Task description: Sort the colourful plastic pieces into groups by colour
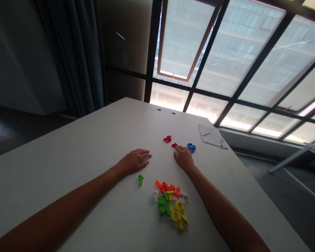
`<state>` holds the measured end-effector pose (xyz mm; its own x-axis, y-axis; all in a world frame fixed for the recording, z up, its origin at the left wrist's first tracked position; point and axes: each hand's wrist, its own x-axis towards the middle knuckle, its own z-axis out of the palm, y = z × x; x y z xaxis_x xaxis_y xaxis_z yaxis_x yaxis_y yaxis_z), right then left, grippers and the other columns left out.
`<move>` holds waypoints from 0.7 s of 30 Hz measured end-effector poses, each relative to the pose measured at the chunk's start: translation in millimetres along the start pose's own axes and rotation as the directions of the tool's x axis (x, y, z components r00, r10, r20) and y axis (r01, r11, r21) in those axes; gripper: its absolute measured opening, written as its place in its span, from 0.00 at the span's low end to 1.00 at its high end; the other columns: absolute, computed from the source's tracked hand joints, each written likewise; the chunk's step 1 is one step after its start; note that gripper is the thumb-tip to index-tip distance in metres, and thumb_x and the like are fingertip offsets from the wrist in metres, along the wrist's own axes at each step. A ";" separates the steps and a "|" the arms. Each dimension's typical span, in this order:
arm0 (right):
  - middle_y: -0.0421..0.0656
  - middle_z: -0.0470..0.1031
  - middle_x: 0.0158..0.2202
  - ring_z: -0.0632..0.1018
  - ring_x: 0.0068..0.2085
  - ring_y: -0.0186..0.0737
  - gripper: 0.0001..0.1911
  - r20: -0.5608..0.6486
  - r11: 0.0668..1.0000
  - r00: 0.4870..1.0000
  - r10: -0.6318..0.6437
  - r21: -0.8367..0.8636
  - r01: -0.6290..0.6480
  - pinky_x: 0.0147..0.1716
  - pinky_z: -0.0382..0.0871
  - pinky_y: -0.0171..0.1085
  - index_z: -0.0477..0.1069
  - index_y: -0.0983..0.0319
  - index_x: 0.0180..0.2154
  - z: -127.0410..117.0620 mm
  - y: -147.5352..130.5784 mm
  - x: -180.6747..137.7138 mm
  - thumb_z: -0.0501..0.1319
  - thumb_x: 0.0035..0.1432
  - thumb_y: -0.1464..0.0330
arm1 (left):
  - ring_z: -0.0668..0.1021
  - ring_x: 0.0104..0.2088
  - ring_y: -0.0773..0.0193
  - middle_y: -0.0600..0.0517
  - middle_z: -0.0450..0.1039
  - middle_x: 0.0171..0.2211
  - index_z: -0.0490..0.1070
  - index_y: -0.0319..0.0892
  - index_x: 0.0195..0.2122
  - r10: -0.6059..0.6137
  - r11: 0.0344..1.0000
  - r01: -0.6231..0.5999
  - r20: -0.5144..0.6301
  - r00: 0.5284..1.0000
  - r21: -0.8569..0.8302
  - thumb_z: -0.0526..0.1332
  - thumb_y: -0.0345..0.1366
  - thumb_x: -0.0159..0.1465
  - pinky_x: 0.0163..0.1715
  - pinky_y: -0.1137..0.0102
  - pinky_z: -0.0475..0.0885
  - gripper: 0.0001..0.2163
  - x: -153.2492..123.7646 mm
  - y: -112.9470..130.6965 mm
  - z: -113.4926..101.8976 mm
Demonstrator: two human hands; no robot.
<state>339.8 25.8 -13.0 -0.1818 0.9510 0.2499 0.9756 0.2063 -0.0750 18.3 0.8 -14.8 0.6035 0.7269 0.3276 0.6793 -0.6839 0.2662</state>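
Observation:
My left hand (135,161) lies on the white table (94,150) with its fingers stretched out and nothing in them. Near its wrist is a single green plastic piece (140,180). On the right, my right hand (184,157) has its fingertips closed on a small red plastic piece (174,145) at the tabletop. Just beyond lies a red cluster of pieces (167,139). A blue cluster (191,147) sits right of that hand. Between my forearms is a loose pile with orange pieces (170,188), green pieces (163,206), yellow pieces (179,211) and white pieces (155,196).
A sheet of paper (212,134) with pens on it lies near the table's right edge. Two dark round holes show at the far end. Behind the table are large windows (220,52) and a dark curtain (76,56). A pale metal frame (288,161) stands at right.

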 end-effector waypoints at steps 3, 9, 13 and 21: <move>0.52 0.70 0.63 0.69 0.60 0.52 0.22 0.041 0.998 0.998 0.052 -0.032 -0.050 0.56 0.60 0.45 0.69 0.61 0.61 0.1 1.5 12.9 0.52 0.71 0.61 | 0.75 0.60 0.53 0.46 0.73 0.61 0.76 0.49 0.59 -0.005 1.000 0.005 0.017 1.000 0.003 0.58 0.44 0.71 0.61 0.56 0.70 0.18 0.5 1.4 -1.4; 0.53 0.74 0.59 0.71 0.58 0.53 0.21 0.052 0.991 0.991 0.125 -0.059 -0.122 0.53 0.62 0.46 0.72 0.62 0.57 3.9 0.1 43.5 0.52 0.71 0.59 | 0.75 0.60 0.53 0.46 0.73 0.61 0.76 0.49 0.58 -0.008 1.000 0.008 0.015 1.000 -0.001 0.58 0.44 0.71 0.62 0.57 0.70 0.18 0.6 2.1 -2.4; 0.58 0.74 0.56 0.72 0.56 0.56 0.23 0.021 0.979 0.981 0.194 -0.066 -0.192 0.51 0.63 0.49 0.74 0.65 0.55 10.1 -3.9 59.8 0.51 0.72 0.57 | 0.75 0.60 0.53 0.45 0.73 0.62 0.75 0.48 0.59 0.001 1.000 -0.001 0.018 1.000 -0.001 0.57 0.44 0.71 0.61 0.56 0.70 0.18 0.4 1.8 -2.4; 0.59 0.74 0.53 0.72 0.55 0.56 0.21 -0.033 0.964 0.965 0.259 -0.054 -0.261 0.51 0.64 0.48 0.76 0.66 0.52 17.7 -3.1 77.0 0.52 0.72 0.60 | 0.74 0.60 0.53 0.46 0.73 0.62 0.74 0.49 0.59 0.002 1.000 -0.002 0.026 1.000 0.001 0.58 0.44 0.71 0.62 0.56 0.70 0.18 -0.2 0.7 -2.5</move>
<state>320.6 102.4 -10.6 0.0815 0.9637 0.2541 0.9945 -0.0617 -0.0851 17.7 0.0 -12.4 0.6155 0.7272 0.3039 0.6786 -0.6851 0.2649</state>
